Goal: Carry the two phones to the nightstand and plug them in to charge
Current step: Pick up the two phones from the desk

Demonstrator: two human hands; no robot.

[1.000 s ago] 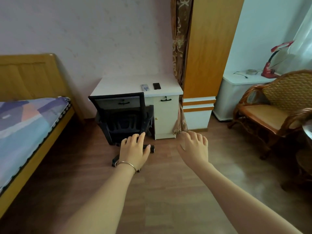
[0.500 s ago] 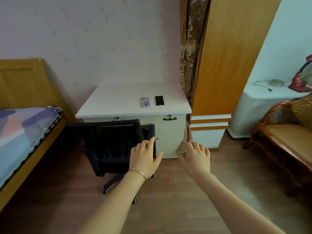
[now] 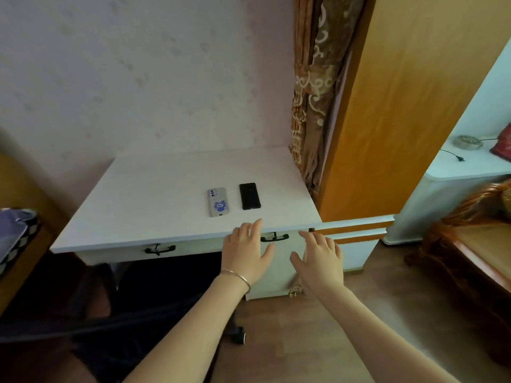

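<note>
Two phones lie side by side near the front right of a white desk. The grey phone has a blue cartoon sticker on its back; the black phone lies just right of it. My left hand, with a thin bracelet at the wrist, is open and its fingertips reach the desk's front edge, just below the phones. My right hand is open too, held in front of the desk's cabinet door, lower and to the right of the phones. Neither hand touches a phone.
A black office chair is tucked under the desk at lower left. A bed stands at far left. Right of the desk are a patterned curtain, an orange wardrobe, a white cabinet with a cable, and a wicker chair.
I have come much closer to the desk, so it and the phones loom larger. Both open hands have risen toward the desk's front edge.
</note>
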